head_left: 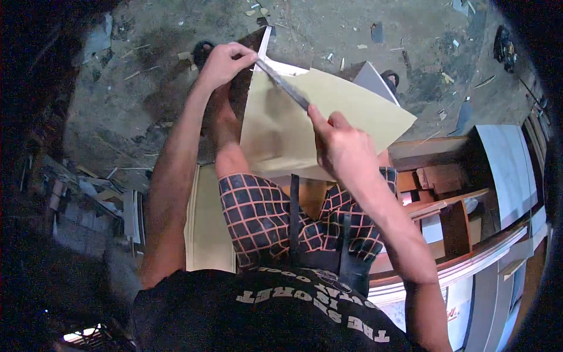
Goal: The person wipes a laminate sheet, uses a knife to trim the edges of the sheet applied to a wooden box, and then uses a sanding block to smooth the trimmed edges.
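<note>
A flat tan laminate sheet (299, 126) rests tilted over my knees, its far corner pointing to the right. A long thin metal file (282, 84) lies slanted along its upper left edge. My left hand (221, 61) grips the file's far end near the sheet's top corner. My right hand (342, 145) holds the file's near end, fingers pressed on the sheet. My legs in checked shorts (267, 217) are under the sheet.
The dirty concrete floor (146, 111) is strewn with chips and scraps. A pale board (205, 226) lies beside my left leg. Wooden pieces and a partly built cabinet (457, 217) stand at the right. A grey panel (375, 82) pokes out behind the sheet.
</note>
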The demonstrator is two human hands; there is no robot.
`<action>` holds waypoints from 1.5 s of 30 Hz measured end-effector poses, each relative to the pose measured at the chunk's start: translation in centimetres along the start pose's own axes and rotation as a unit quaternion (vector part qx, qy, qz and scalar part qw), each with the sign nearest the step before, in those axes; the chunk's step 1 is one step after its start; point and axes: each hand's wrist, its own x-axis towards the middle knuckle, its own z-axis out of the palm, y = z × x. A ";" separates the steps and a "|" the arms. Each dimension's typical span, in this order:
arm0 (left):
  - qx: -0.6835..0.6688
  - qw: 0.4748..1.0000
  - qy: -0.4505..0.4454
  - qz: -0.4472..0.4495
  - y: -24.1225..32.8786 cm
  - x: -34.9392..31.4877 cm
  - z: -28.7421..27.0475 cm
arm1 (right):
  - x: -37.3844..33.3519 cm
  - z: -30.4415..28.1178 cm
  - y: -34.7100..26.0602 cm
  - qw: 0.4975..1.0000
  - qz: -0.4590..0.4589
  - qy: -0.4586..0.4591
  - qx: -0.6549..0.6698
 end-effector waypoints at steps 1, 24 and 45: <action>0.006 1.000 -0.002 -0.001 -0.7 1.3 -0.1 | 1.3 1.1 0.7 1.000 -0.001 0.002 0.006; 0.043 0.983 -0.172 -0.053 3.7 3.1 0.6 | -1.9 0.6 3.0 0.991 0.021 0.038 0.125; 0.243 0.959 -0.142 0.005 3.0 4.7 2.5 | -1.6 4.1 7.7 0.988 0.014 0.118 0.100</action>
